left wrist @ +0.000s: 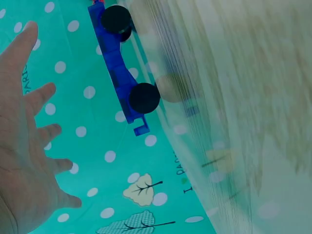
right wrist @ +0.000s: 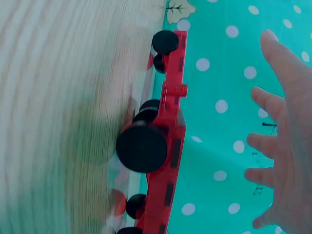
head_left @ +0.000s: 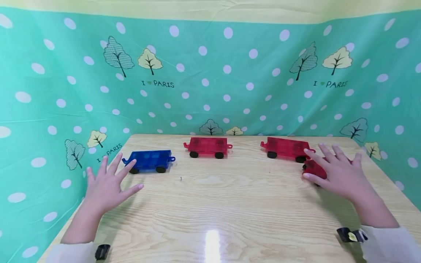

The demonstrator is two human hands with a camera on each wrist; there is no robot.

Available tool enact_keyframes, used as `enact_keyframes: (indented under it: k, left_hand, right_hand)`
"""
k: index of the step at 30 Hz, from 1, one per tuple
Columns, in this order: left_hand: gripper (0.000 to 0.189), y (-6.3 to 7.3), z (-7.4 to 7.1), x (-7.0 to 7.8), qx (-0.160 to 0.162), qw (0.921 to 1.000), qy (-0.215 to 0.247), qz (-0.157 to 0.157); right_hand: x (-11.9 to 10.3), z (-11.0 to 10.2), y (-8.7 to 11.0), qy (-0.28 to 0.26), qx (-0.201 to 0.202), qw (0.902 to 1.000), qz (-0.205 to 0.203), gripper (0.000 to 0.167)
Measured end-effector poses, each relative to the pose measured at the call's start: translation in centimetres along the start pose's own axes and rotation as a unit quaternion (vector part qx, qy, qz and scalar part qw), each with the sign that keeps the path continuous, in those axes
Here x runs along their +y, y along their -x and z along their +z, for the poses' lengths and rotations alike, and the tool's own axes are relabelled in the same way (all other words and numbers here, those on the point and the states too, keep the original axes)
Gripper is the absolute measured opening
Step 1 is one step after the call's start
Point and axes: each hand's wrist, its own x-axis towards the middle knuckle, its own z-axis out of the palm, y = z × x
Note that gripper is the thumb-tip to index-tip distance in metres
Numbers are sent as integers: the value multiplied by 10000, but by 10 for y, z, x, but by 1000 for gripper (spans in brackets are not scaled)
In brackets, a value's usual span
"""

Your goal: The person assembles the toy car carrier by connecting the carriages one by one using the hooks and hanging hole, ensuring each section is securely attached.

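Note:
My left hand is held with fingers spread, just in front of a blue toy car base with black wheels, a hook and a ring. In the left wrist view that blue base stands apart from the fingers. With fingers spread too, my right hand hovers over a red toy car base and partly hides it. The right wrist view shows this red base with a gap to the hand. Another red base stands right behind it, and a third red base is at the back middle.
All the bases stand on a light wood table. Behind and along its sides hangs a teal dotted cloth with printed trees. A tiny scrap lies near the blue base. Black straps circle the wrists.

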Motion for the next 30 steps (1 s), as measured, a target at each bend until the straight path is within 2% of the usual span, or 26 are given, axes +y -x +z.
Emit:
enact_keyframes:
  k: [11, 22, 30]
  left_hand:
    - [86, -2, -3, 5, 53, 9996, 269, 58]
    - [87, -8, 1, 10, 200, 9989, 409, 49]
    - [85, -11, 3, 11, 222, 9977, 642, 50]
  right_hand:
    - [-21, -2, -8, -95, 40, 9995, -303, 87]
    - [-43, -3, -20, -281, -21, 9982, -533, 88]
    - [-57, -6, -30, -500, 111, 9949, -869, 84]
